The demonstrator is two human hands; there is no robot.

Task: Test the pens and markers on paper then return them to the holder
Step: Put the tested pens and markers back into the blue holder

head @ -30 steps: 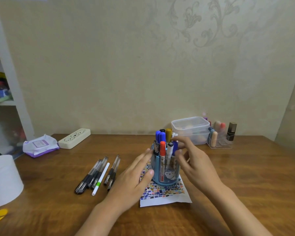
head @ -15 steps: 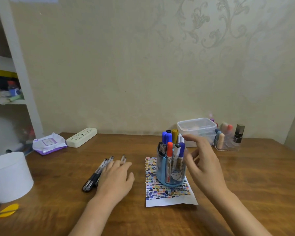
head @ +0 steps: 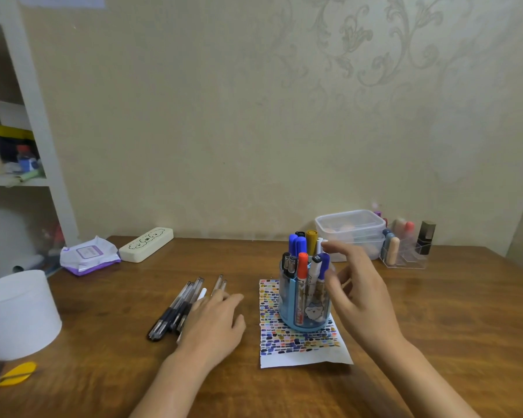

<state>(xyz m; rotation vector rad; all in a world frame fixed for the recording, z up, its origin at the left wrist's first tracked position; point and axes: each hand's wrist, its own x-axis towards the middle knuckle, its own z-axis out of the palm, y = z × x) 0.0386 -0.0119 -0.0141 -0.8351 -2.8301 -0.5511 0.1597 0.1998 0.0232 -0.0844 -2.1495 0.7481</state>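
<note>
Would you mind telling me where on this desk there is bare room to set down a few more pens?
Bare wood lies right of the paper and holder, in front of the clear organiser, and between the pencil case and the loose pens. The back right corner is crowded, and the left hand rests on the pens.

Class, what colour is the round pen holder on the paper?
Light blue round pen holder, clearest in the head view.

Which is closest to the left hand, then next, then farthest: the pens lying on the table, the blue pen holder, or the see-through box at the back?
1. Loose pens, under the left hand.
2. Blue pen holder, to its right.
3. Clear plastic box, far back right.
</note>
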